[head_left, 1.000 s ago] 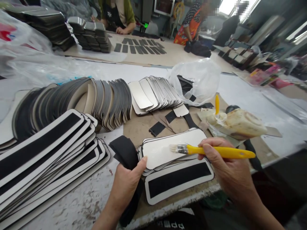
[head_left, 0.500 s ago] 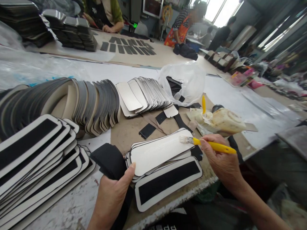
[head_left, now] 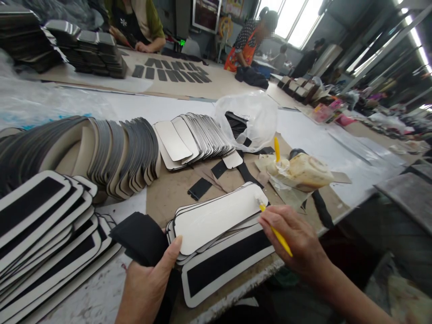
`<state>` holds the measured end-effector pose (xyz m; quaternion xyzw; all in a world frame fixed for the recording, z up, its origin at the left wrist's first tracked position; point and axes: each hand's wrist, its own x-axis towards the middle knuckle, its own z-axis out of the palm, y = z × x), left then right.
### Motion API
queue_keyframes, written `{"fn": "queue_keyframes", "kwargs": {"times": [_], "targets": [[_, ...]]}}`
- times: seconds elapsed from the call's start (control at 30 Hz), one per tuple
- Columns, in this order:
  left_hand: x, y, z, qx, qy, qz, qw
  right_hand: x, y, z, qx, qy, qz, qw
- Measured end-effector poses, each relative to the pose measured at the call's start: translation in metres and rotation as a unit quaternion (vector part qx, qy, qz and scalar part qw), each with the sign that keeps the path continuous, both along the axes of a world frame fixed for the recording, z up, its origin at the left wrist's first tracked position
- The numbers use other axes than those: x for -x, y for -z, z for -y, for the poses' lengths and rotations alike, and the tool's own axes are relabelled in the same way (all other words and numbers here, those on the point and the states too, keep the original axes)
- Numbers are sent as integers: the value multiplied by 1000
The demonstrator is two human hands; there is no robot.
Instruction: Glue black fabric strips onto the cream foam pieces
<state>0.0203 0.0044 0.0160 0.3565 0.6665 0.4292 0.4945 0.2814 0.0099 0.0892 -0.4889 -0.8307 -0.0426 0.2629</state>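
Right hand (head_left: pixel 292 231) clamped on the yellow brush (head_left: pixel 282 241), bristles shifted from mid-panel to the right end, so brushing likely spans most of its length. Left hand (head_left: pixel 146 281) pinches the white panel (head_left: pixel 216 218) at its left end: top of stack, smooth, dark-edged, faint sheen.

Windows (head_left: pixel 299 20) glare white at the back, outer edges blurring.
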Motion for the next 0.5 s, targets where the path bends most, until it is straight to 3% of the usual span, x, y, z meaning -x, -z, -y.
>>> {"fn": "queue_keyframes", "kwargs": {"times": [0.17, 0.37, 0.43, 0.5], "targets": [[-3, 4, 3, -38, 2, 73, 997, 31, 0, 7, 77, -29, -204, 975], [-7, -3, 2, -91, 13, 57, 994, 67, 5, -2, 184, 5, -413, 892], [-7, -3, 2, -111, 9, 40, 993, 75, 11, -6, 216, 12, -447, 868], [-7, -2, 3, -118, 9, 34, 992, 77, 16, -9, 221, 23, -430, 875]]}}
